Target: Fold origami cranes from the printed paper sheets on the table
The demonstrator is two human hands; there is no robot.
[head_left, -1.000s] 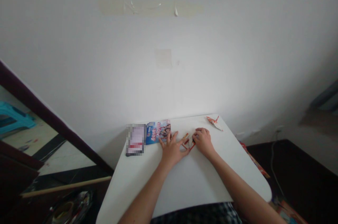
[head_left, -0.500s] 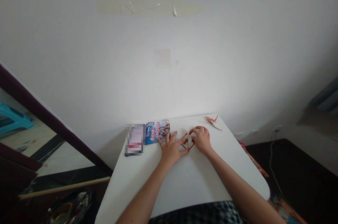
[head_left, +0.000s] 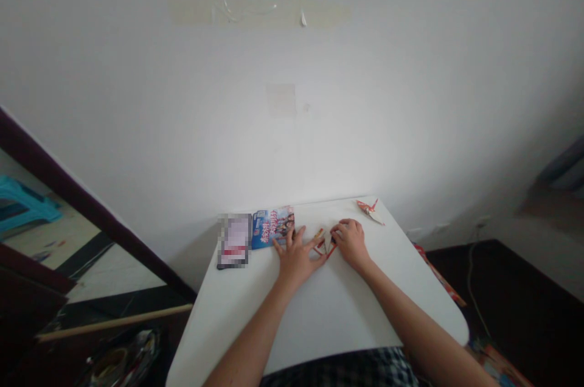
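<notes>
The left hand [head_left: 296, 260] lies splayed wide on the white table [head_left: 319, 320], its thumb reaching just beside a small folded piece of red-and-cream origami paper [head_left: 325, 242]; the right hand [head_left: 350, 244] curls narrowly over that piece's right end, though whether it pinches or only presses is too small to tell. The paper should be very light and crisp, easily crushed, and best taken by its folded edges between the fingertips. Left of it lies a blue printed card [head_left: 272, 227] beside a pixelated phone [head_left: 234, 241]; farther on, near the table's back corner, sits a paper crane [head_left: 370, 211], below a strip of old tape [head_left: 260, 13] on the wall [head_left: 410, 101]
</notes>
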